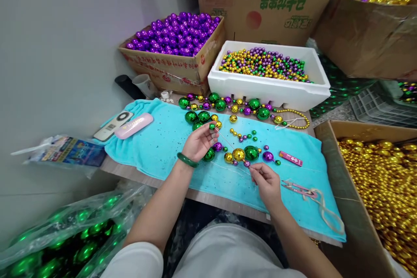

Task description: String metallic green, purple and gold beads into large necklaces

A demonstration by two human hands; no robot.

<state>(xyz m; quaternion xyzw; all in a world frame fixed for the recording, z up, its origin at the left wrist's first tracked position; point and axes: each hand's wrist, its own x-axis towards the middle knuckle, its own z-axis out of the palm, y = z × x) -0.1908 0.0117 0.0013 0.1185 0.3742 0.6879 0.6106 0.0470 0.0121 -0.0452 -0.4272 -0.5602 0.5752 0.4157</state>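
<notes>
Left hand (199, 141): fingers pinched on a small green bead (212, 127) above the turquoise towel (156, 147). Right hand (265, 181): fingers closed on thin white string (228, 141), small purple bead (246, 163) at the fingertips. Large shiny green, gold and purple beads (239, 154) lie between both hands.

Glossy, mirror-smooth beads (239, 154) lie on a soft, speckled terry towel (163, 143); the white box (270, 89) looks like matt foam, the cartons (182, 71) rough cardboard.

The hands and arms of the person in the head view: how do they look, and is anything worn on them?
Both hands are bare, without gloves. The left hand has a dark green bangle around its wrist. The right hand shows no ring, watch or bracelet. Both forearms are uncovered; a white short sleeve shows on the left upper arm.
</notes>
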